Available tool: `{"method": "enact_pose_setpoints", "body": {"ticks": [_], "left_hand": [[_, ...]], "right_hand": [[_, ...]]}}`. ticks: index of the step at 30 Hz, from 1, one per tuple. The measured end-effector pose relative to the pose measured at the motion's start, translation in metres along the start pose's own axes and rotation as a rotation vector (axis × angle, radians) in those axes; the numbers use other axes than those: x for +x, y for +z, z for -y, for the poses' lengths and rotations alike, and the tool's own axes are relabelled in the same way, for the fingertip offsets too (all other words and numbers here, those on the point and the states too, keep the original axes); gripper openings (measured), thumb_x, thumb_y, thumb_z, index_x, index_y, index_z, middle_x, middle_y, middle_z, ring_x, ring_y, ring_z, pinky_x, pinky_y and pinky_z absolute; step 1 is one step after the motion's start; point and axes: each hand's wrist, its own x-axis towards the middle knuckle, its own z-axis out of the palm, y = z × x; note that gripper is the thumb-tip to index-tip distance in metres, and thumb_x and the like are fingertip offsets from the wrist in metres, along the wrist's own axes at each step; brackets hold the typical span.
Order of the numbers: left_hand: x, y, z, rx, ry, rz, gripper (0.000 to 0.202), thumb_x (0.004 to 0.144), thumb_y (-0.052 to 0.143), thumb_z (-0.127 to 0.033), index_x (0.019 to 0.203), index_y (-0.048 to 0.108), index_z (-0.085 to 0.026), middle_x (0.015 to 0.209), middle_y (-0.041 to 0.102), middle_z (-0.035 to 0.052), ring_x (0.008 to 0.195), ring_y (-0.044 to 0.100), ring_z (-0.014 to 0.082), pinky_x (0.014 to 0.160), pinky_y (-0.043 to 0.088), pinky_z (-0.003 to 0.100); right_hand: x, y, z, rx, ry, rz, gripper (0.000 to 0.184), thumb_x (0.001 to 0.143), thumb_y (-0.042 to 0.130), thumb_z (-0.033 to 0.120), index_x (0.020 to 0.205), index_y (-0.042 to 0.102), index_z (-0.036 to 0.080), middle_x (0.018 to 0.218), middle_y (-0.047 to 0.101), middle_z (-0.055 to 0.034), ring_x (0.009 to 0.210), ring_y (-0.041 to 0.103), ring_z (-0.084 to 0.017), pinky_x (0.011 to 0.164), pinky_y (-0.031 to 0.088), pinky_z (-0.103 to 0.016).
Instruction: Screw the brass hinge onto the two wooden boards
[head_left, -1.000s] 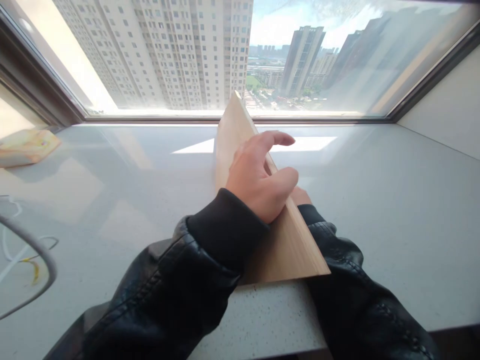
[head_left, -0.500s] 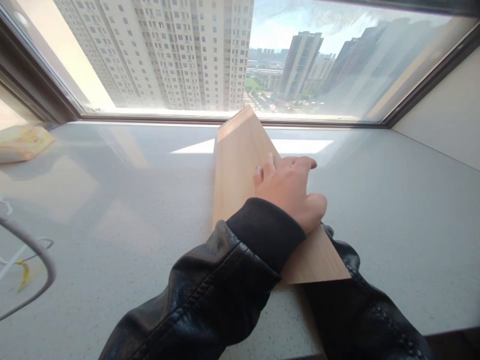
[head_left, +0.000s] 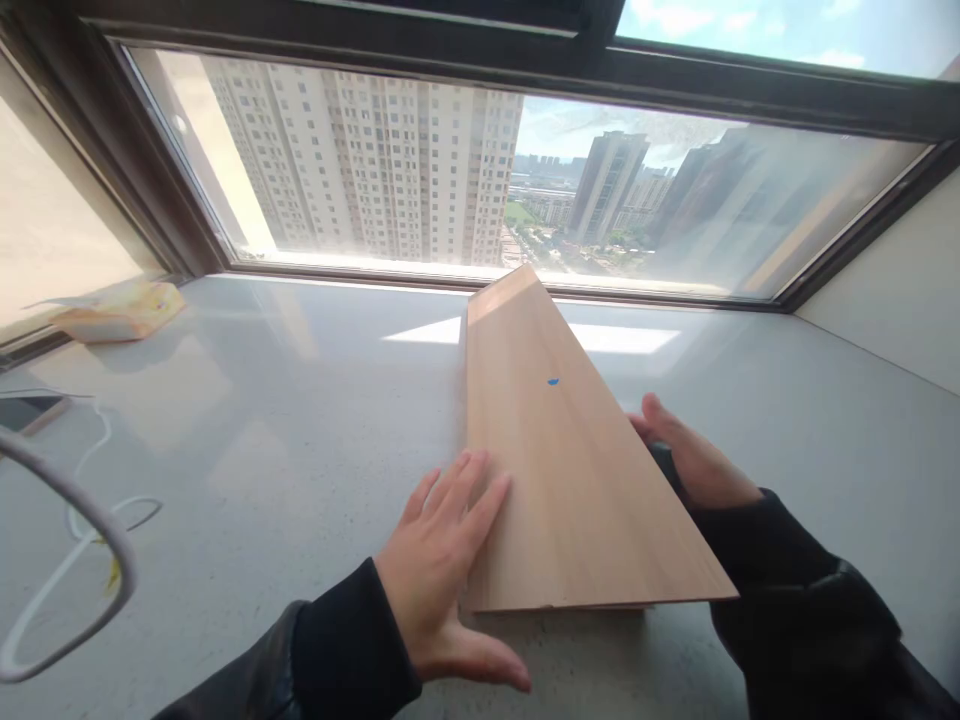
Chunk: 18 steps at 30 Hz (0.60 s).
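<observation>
A long light wooden board [head_left: 559, 460] with a small blue mark lies lengthwise on the white stone windowsill [head_left: 285, 420], its right side slightly raised. My left hand [head_left: 442, 560] rests flat against the board's near left edge, fingers stretched out. My right hand [head_left: 694, 462] is at the board's right edge with its fingers under or against it; only the thumb side shows. Both arms wear black leather sleeves.
A yellowish packet [head_left: 124, 312] lies at the far left by the window frame. A phone [head_left: 26, 410] and a white cable [head_left: 97, 500] sit at the left, with a grey curved bar [head_left: 90, 560] close to the camera. A wall [head_left: 892, 290] bounds the right.
The board has tipped from standing on its edge to lying nearly flat. My left hand came off its top face and now sits at its left edge. The camera has tilted up.
</observation>
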Motion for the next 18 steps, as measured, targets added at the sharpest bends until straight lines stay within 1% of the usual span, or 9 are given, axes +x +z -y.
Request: {"method": "enact_pose_setpoints", "body": {"ticks": [2,4,6,8,11,13,16,17,18], "left_hand": [[-0.006,0.01,0.006,0.093,0.004,0.042,0.125,0.055,0.063,-0.083,0.153,0.023,-0.017,0.158,0.017,0.0224,0.146,0.018,0.0408,0.115,0.016,0.065],[-0.005,0.016,0.007,0.133,0.012,0.054,0.12,0.061,0.056,-0.084,0.154,0.02,-0.016,0.158,0.015,0.0221,0.147,0.016,0.0387,0.115,0.017,0.063],[-0.003,0.017,0.003,0.117,0.016,0.057,0.113,0.068,0.05,-0.083,0.154,0.02,-0.015,0.159,0.013,0.0207,0.147,0.014,0.0371,0.116,0.017,0.062],[-0.004,0.014,-0.001,0.028,0.005,0.064,0.114,0.068,0.049,-0.083,0.153,0.021,-0.014,0.159,0.011,0.0201,0.147,0.013,0.0371,0.117,0.015,0.06],[-0.008,0.005,-0.005,-0.237,-0.049,0.016,0.12,0.062,0.057,-0.082,0.153,0.023,-0.011,0.159,0.013,0.0195,0.147,0.015,0.0374,0.119,0.014,0.058],[-0.005,-0.005,-0.005,-0.466,-0.108,-0.075,0.111,0.068,0.057,-0.076,0.153,0.024,-0.011,0.159,0.019,0.0185,0.146,0.022,0.0353,0.119,0.019,0.057],[0.012,-0.027,-0.005,-0.817,-0.251,-0.155,0.094,0.082,0.041,-0.072,0.153,0.019,-0.014,0.158,0.022,0.0185,0.136,0.042,0.0349,0.114,0.029,0.058],[0.022,-0.036,-0.004,-0.862,-0.305,-0.179,0.091,0.083,0.035,-0.074,0.152,0.021,-0.016,0.158,0.023,0.0183,0.134,0.045,0.0362,0.111,0.033,0.059],[0.032,-0.045,-0.004,-0.85,-0.324,-0.235,0.088,0.084,0.032,-0.074,0.151,0.024,-0.018,0.156,0.03,0.0179,0.133,0.046,0.037,0.105,0.04,0.058]], "right_hand": [[-0.009,-0.01,0.009,0.227,0.116,0.164,0.062,0.089,0.035,0.065,0.091,0.072,0.015,0.061,0.066,-0.009,0.061,0.067,-0.027,0.052,0.053,-0.037],[-0.014,-0.02,0.018,0.319,0.189,0.306,0.057,0.083,0.047,0.065,0.088,0.072,0.015,0.065,0.068,-0.0099,0.066,0.068,-0.029,0.057,0.055,-0.038],[-0.019,-0.029,0.028,0.338,0.206,0.325,0.054,0.079,0.053,0.063,0.092,0.072,0.015,0.071,0.07,-0.0097,0.068,0.068,-0.029,0.059,0.055,-0.038],[-0.023,-0.033,0.04,0.329,0.193,0.294,0.051,0.077,0.056,0.06,0.097,0.072,0.016,0.078,0.072,-0.0086,0.069,0.068,-0.027,0.059,0.053,-0.036],[-0.027,-0.035,0.065,0.253,0.117,0.269,0.048,0.075,0.059,0.058,0.098,0.071,0.018,0.086,0.073,-0.0068,0.073,0.067,-0.026,0.059,0.051,-0.035],[-0.028,-0.032,0.087,0.173,0.022,0.262,0.044,0.074,0.06,0.056,0.094,0.071,0.018,0.087,0.072,-0.0059,0.075,0.066,-0.026,0.06,0.05,-0.034],[-0.03,-0.017,0.123,0.129,-0.143,0.326,0.034,0.075,0.057,0.05,0.084,0.068,0.02,0.08,0.07,-0.005,0.076,0.064,-0.024,0.062,0.05,-0.033],[-0.031,-0.01,0.134,0.116,-0.176,0.332,0.031,0.076,0.056,0.049,0.08,0.067,0.02,0.074,0.067,-0.0044,0.071,0.062,-0.022,0.059,0.047,-0.032],[-0.032,-0.001,0.145,0.092,-0.197,0.311,0.029,0.075,0.056,0.048,0.075,0.064,0.02,0.067,0.063,-0.0032,0.063,0.058,-0.019,0.054,0.043,-0.031]]}}
